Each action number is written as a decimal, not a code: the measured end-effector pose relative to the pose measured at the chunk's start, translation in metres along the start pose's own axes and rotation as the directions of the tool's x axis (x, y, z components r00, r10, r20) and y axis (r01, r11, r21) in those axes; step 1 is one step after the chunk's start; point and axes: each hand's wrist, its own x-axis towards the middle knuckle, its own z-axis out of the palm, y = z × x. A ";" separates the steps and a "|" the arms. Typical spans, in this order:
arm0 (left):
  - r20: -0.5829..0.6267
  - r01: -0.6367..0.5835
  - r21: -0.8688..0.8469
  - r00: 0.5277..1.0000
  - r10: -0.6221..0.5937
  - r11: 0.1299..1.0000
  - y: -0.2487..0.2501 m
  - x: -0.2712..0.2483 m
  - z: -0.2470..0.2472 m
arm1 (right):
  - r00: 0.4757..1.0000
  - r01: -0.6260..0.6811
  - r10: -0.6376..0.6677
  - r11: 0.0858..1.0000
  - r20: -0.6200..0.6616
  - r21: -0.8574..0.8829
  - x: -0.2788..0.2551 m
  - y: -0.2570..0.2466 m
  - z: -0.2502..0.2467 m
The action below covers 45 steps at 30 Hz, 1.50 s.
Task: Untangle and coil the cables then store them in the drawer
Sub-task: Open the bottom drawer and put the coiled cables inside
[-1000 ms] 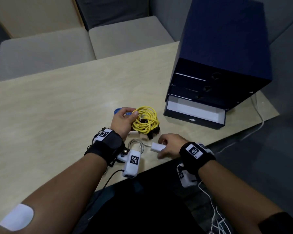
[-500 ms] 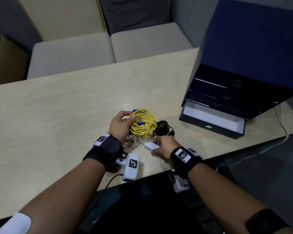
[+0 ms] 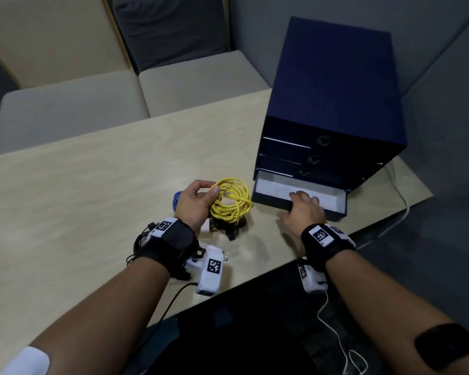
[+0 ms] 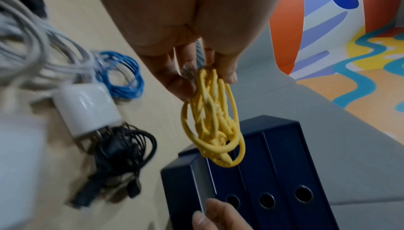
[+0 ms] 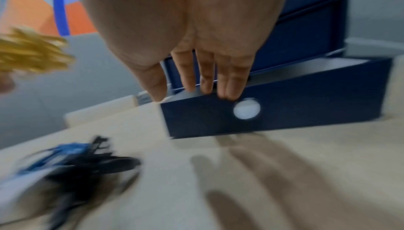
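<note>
1. Fingers [image 4: 172, 76] of our left hand [image 3: 198, 204] are curled with the thumb against them, pinching the yellow cable [image 3: 232, 204] at the top of its loops.
2. Yellow cable is a loose, uneven coil. It hangs from that pinch, off the surface [image 3: 92, 198], close to the near edge and just left of the drawer [image 5: 306, 109].
3. On our right hand [image 3: 305, 209] the fingers [image 5: 205, 78] are straight and close together, with the tips on the top rim of the drawer front and the thumb by its left corner. We grip nothing with it.
4. Right wrist view is blurred, so we can't tell how hard those fingers press.
5. Drawer is the lowest one in the navy drawer unit [image 3: 336, 85]. It is pulled partway out, white lining shows inside, and the front has a round hole.
6. Unit stands at the right end of the surface, toward the far right corner. We see three more round-holed drawer fronts above the open one.
7. Other cables lie on the surface under and behind our left hand, near the near edge:
   - blue cable [image 4: 129, 92], coiled
   - black cable [image 4: 122, 156], bundled
   - white charger [image 4: 85, 111], touching the black cable
   - white cable [image 4: 32, 43], looped beside the charger
</note>
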 end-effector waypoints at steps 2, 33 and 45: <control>-0.002 -0.003 0.019 1.000 0.003 1.000 -0.003 0.003 0.010 | 1.000 0.001 0.001 0.995 0.022 -0.095 0.000 0.008 -0.001; 0.207 -0.012 0.096 0.978 -0.008 0.995 -0.018 -0.011 0.072 | 0.992 0.027 -0.096 0.788 0.080 0.615 -0.063 0.002 -0.026; 0.125 0.019 0.183 0.991 -0.042 0.983 -0.028 0.007 0.097 | 0.971 -0.217 -0.007 0.405 0.240 0.888 -0.014 0.015 -0.011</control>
